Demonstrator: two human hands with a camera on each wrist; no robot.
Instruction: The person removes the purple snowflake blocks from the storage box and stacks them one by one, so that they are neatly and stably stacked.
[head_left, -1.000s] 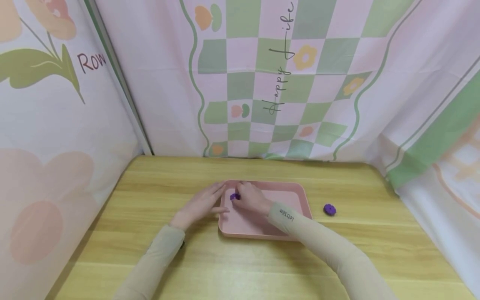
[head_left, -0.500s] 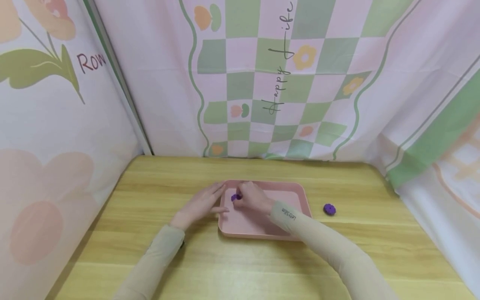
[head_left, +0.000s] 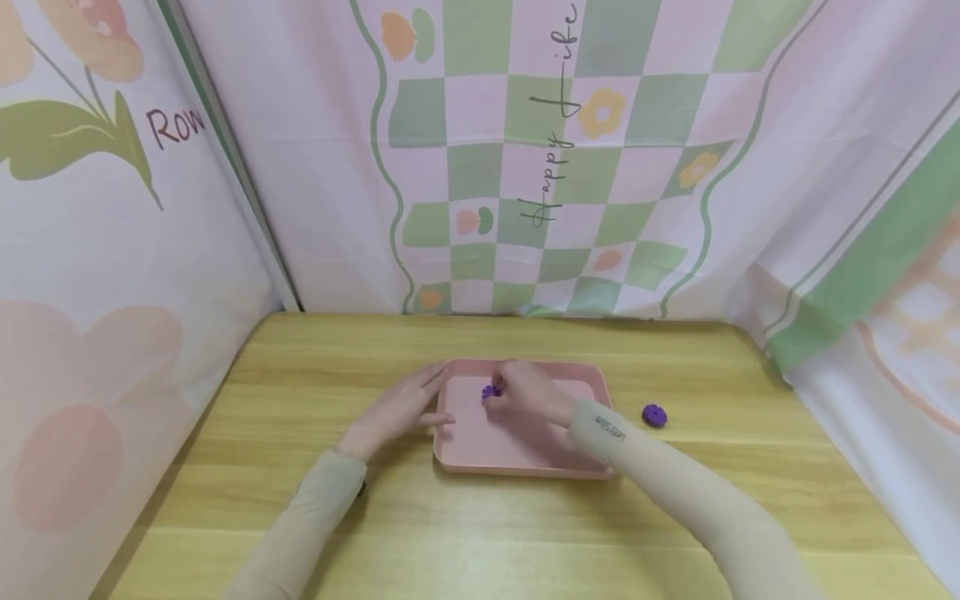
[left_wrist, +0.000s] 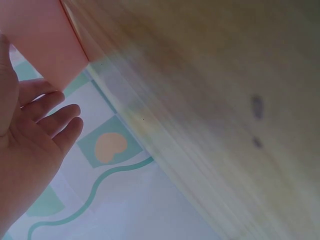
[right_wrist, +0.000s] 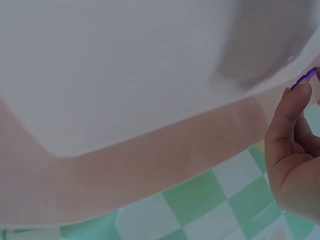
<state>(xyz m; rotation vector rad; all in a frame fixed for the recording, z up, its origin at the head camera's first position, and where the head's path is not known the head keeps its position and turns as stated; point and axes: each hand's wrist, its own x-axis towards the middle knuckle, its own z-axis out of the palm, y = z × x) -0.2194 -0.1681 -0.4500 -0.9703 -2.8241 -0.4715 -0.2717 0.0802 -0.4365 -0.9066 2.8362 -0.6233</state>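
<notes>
My right hand [head_left: 531, 393] pinches a small purple flower-shaped disc [head_left: 490, 394] between thumb and fingertips, over the left half of a shallow pink tray [head_left: 525, 472]. In the right wrist view only a thin edge of the purple disc [right_wrist: 306, 77] shows above the thumb; the rest lies behind the fingers. My left hand [head_left: 397, 410] rests at the tray's left side with fingers extended, the thumb reaching over the rim. The left wrist view shows those fingers [left_wrist: 57, 117] loosely spread beside the pink tray wall [left_wrist: 47, 40].
A second purple flower-shaped disc [head_left: 655, 416] lies on the wooden table [head_left: 480, 542], just right of the tray. Patterned curtains [head_left: 540, 167] close off the back and both sides of the table.
My right hand has drawn to the right inside the tray's outline, bringing the pinched purple disc along. The left hand keeps its place at the tray's side.
</notes>
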